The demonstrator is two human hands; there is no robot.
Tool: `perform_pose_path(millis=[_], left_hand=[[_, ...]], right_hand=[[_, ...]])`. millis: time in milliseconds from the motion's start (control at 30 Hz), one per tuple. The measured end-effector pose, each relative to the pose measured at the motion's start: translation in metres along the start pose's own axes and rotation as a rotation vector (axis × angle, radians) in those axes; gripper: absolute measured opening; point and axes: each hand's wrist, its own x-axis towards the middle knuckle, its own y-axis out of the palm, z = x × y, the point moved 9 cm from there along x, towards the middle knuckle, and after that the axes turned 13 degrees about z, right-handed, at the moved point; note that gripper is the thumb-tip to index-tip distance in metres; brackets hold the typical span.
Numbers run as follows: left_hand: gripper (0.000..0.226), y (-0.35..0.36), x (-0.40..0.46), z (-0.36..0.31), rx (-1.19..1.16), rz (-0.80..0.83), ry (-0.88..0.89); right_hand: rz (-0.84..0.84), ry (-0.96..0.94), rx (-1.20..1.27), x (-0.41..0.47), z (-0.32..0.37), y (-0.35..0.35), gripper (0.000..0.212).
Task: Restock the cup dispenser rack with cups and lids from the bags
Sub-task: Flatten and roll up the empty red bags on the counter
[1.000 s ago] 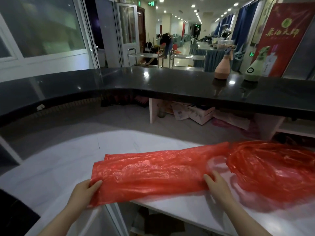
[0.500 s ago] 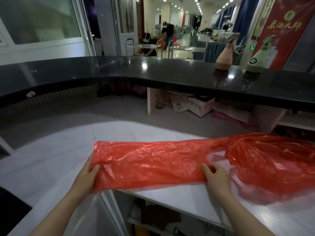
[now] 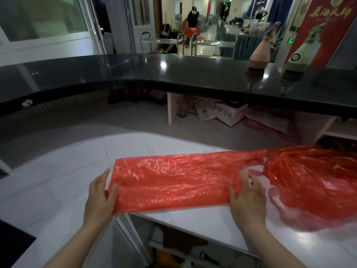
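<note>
A flattened red plastic bag (image 3: 173, 180) lies as a long strip across the white counter (image 3: 58, 180). My left hand (image 3: 99, 198) holds its left end, thumb on top of the plastic and fingers beneath the edge. My right hand (image 3: 248, 196) lies flat with straight fingers on the strip's right end. A second red bag (image 3: 313, 182), crumpled and loose, sits at the right, joined to the strip by twisted handles. No cups, lids or dispenser rack are in view.
A black curved bar top (image 3: 173, 74) runs across the back with a pink spray bottle (image 3: 259, 55) and a green one (image 3: 301, 55). Cardboard boxes (image 3: 222, 113) lie under it. Open shelves (image 3: 183, 248) show below the counter's front edge. People stand in the far hall.
The strip has been folded narrower and slid a little away from the counter's near edge. Both hands stayed at its ends; my right hand's fingers have flattened on the plastic.
</note>
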Motion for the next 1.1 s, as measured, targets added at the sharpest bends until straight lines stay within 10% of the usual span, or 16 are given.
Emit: perform_pose_path(millis=[200,333,600,1100], left_hand=[[0.062,0.017,-0.013,-0.042,0.450,0.039,0.338],[0.075,0.023,-0.004,-0.046,0.436,0.113,0.353],[0.079,0.053,0.036,-0.074,0.574,0.282,0.286],[0.093,0.090,0.129,-0.036,0.637,0.498,0.172]], right_hand=[[0.181,-0.518,-0.305,-0.013,0.049,0.023,0.045],[0.334,-0.382,-0.292,-0.001,0.034,0.039,0.045],[0.031,-0.358,-0.265,0.002,0.073,-0.007,0.047],[0.549,-0.043,-0.286,0.064,0.041,0.071,0.088]])
